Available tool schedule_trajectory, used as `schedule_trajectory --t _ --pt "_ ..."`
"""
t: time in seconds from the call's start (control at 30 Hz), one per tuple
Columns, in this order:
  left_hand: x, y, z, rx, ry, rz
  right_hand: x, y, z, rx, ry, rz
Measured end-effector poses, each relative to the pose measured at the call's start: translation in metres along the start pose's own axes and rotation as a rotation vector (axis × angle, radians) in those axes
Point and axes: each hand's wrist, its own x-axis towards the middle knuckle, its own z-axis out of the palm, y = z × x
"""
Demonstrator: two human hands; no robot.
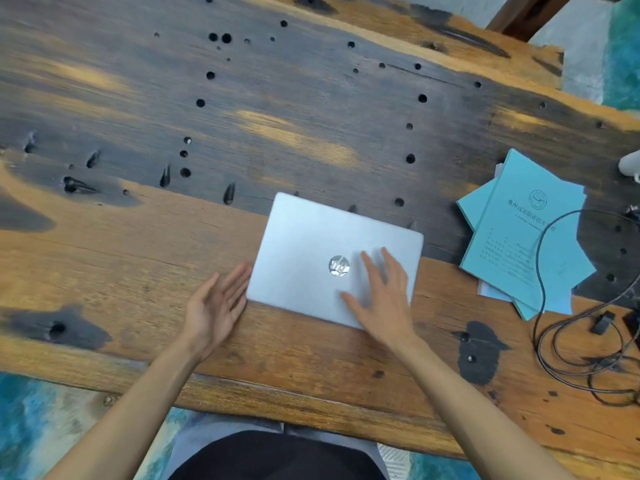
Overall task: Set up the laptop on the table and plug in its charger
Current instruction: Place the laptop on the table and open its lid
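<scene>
My laptop [332,261] lies shut on the table [138,258], near my edge. My right hand [381,292] rests flat on its lid, and my left hand [214,306] is open beside it, holding nothing. The charger cord [554,341] is tangled far right, so it might snag the blue booklets [519,237].

A fanned stack of teal booklets [523,233] (with white sheets [491,289] beneath) lies at right.

Right hand [379,292] flat on closed laptop [322,244]
</scene>
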Motion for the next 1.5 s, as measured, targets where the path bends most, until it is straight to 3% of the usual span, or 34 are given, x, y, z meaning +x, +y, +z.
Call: schedule_trajectory --t 0.13,0.27,0.4,0.6,0.83,1.23,1.5 --pt "-0.01 -0.012 -0.006 -0.116 -0.068 0.018 0.005 -0.017 0.02 -0.029 -0.176 -0.272" --pt "-0.01 -0.023 -0.012 -0.221 -0.102 0.051 0.019 -0.017 0.035 -0.16 -0.231 -0.474" --pt "-0.008 -0.034 -0.022 -0.304 -0.121 0.081 0.029 -0.014 0.041 -0.192 -0.249 -0.483" --pt "-0.003 -0.05 -0.03 -0.344 -0.192 0.126 0.028 -0.016 0.041 -0.175 -0.146 -0.471" --pt "-0.004 -0.054 -0.026 -0.171 -0.189 0.182 0.025 -0.016 0.039 -0.071 -0.153 -0.445" --pt "-0.004 -0.059 -0.021 0.045 -0.146 0.228 0.022 -0.028 0.009 0.054 -0.113 -0.564" --pt "-0.002 -0.065 -0.019 0.448 -0.167 0.289 0.032 -0.041 -0.028 0.19 -0.083 -0.575"
